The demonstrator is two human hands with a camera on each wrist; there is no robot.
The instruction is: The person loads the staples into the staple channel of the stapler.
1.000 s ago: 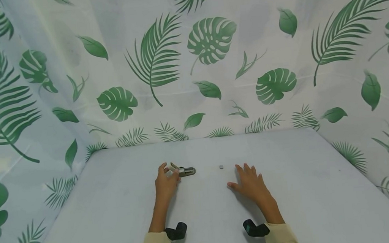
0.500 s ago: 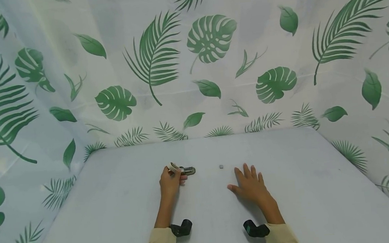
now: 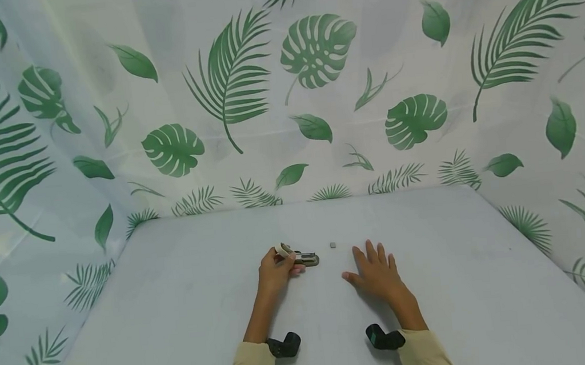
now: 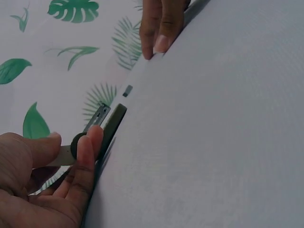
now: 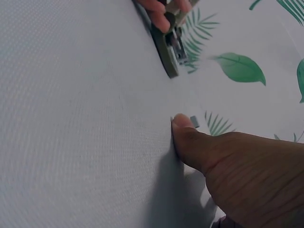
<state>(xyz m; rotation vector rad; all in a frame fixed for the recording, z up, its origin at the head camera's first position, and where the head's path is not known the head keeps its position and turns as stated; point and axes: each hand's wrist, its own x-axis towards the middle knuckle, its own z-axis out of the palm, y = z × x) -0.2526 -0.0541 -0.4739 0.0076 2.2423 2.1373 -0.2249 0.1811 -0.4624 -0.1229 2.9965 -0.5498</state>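
A small stapler (image 3: 309, 258) is on the white table, its top arm swung up and its metal staple channel (image 4: 98, 117) exposed. My left hand (image 3: 274, 275) grips it at the hinge end, thumb on the pale raised arm and fingers along the dark base (image 4: 114, 124). My right hand (image 3: 380, 276) rests on the tabletop with fingers spread and nothing in it. Between the stapler and that hand lies a small grey block (image 3: 332, 245), which looks like a short strip of staples. In the right wrist view, the right thumb (image 5: 190, 140) partly overlaps this block.
The white tabletop (image 3: 189, 305) stretches around both hands. Behind it and at both sides hangs a white cloth (image 3: 260, 105) printed with green leaves. A black wrist camera (image 3: 286, 345) sits on the left wrist, and another camera (image 3: 385, 337) on the right.
My left hand has closed more firmly on the stapler and moved it right, nearer the small grey block. The right hand stays in place. The head view has tilted slightly.
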